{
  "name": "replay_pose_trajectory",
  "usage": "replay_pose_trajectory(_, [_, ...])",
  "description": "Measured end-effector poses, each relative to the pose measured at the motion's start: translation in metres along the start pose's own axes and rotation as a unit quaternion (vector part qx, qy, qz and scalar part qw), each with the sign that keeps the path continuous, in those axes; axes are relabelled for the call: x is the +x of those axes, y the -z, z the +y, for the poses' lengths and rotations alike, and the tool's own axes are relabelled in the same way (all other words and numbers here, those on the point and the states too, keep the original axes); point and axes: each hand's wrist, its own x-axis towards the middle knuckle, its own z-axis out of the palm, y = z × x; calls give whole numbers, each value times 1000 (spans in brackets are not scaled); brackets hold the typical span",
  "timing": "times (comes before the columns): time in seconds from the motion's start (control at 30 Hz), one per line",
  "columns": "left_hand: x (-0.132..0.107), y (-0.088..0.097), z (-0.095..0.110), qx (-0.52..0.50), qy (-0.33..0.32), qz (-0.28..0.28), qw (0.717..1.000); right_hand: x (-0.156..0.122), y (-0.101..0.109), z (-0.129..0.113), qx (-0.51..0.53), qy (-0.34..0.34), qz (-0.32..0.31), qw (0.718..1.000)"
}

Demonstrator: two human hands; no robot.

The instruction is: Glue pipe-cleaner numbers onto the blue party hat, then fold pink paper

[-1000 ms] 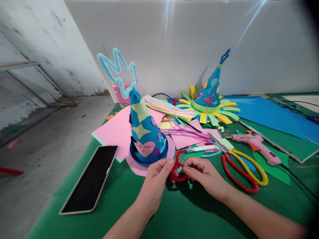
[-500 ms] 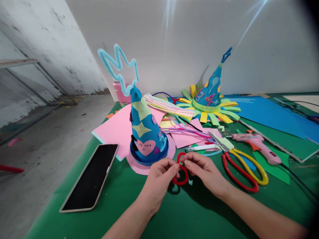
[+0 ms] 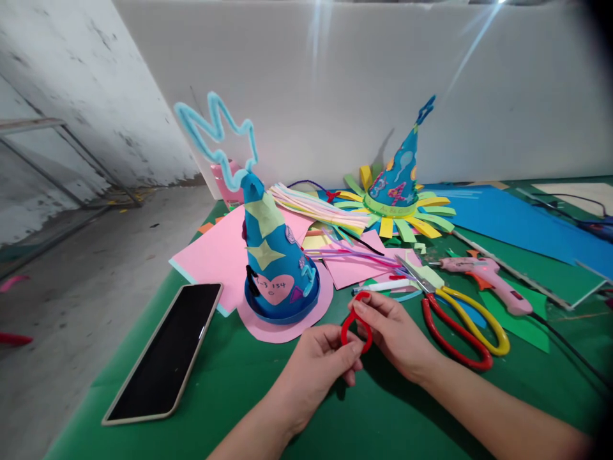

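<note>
though the table is full of craft things, only one small thing sits between the hands.
phone: far left, flat on the green table, well apart from the hands.
blue cone hat: stands upright on a pink paper circle, just behind the left hand.
left hand: curled, its fingertips pinch the low end of the red loop.
red loop: a fuzzy wire bent into a ring, held up off the table between both hands, its long way running from near to far.
right hand: curled, its fingers pinch the top end; both hands are equally close.
scissors: lie just right of the right hand, not touched.
</note>
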Motion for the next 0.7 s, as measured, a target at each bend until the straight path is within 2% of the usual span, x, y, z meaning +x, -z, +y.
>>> replay_pose_trajectory(0.23, [0, -1, -2, -31, 22, -9, 999, -2, -5, -2, 78, -38, -38, 996])
replay_pose_trajectory(0.37, [0, -1, -3, -46, 26, -37, 998, -2, -8, -4, 119, -54, -43, 990])
replay_pose_trajectory(0.5, [1, -1, -5, -29, 15, -50, 998, -3, -11, -4, 120, -54, -47, 990])
replay_pose_trajectory(0.7, [3, -3, -6, 8, 0, -35, 999, -3, -14, 0, 111, -36, -64, 991])
